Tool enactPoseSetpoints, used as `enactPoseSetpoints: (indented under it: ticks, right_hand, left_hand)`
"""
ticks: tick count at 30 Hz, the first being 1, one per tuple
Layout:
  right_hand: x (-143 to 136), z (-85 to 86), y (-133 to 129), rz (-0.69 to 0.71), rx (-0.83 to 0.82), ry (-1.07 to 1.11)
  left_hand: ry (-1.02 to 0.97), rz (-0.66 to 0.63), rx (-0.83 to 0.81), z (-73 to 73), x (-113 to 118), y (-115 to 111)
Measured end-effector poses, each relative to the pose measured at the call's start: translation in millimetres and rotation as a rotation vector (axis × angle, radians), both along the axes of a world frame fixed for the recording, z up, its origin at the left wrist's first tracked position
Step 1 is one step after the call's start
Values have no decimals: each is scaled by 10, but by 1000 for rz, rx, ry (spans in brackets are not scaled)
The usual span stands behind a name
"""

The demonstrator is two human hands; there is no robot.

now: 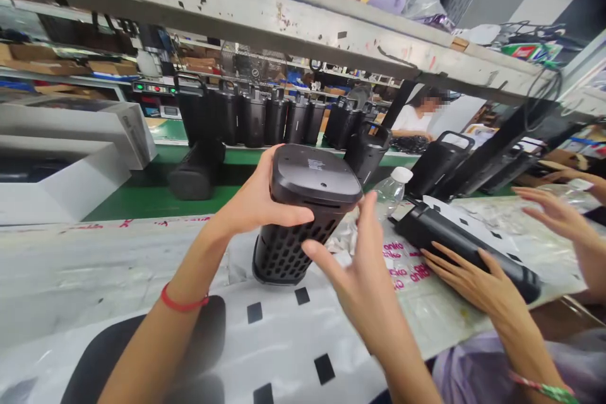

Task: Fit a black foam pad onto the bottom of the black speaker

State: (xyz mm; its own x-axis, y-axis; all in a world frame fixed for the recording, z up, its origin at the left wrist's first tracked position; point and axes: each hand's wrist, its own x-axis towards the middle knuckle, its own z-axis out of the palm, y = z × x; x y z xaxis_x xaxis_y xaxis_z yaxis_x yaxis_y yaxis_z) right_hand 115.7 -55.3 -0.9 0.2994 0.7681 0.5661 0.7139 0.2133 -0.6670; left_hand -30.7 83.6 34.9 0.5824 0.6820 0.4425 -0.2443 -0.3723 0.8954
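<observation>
Speaker (303, 214) upright near table edge; left hand (255, 199) grips it; right hand (360, 271) open, touching.

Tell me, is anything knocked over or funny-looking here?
Yes. One black speaker lies on its side on the green belt, while the row behind it stands upright. The left hand holds another speaker tilted on the table.

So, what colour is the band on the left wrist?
Red band, clearest in the head view.
</observation>
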Motion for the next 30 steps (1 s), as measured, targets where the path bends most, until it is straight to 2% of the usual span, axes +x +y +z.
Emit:
enactPoseSetpoints:
  ticks: [1,3,5,7,8,10,13,16,18,21,26,30]
  right_hand:
    - [-89,-140,-149,-121,-10,-85]
    - [-273,-537,-416,-174,-58,-236]
    - [-416,-1006,-591,-74,-205,-422]
    - [-470,-1405,-668,2,-355,-592]
    - [-458,-1542,-678,10,-385,-672]
    - [-356,-1678,-663,-20,-331,-826]
    - [-78,-1668,-581,-36,-195,-951]
    - [181,-1625,-513,-28,-204,-917]
    - [234,-1604,-523,-59,-212,-881]
    - [45,-1530,-620,-125,-174,-814]
    - [-645,-1385,-774,83,-182,-686]
    - [-883,-1386,-740,73,-260,-634]
  left_hand:
    - [-17,9,5,-19,-2,33]
    - [-58,17,12,-71,10,116]
    - [-110,22,24,-132,39,199]
    - [-175,47,38,-185,80,251]
    - [-201,61,45,-204,100,261]
    - [-225,71,62,-217,124,255]
    - [-201,32,108,-200,88,220]
    - [-215,20,173,-211,-19,178]
    - [-261,24,220,-248,-80,141]
    - [-315,-7,275,-303,-95,72]
    - [-281,12,423,-287,-14,-79]
    - [-247,28,371,-264,-12,-156]
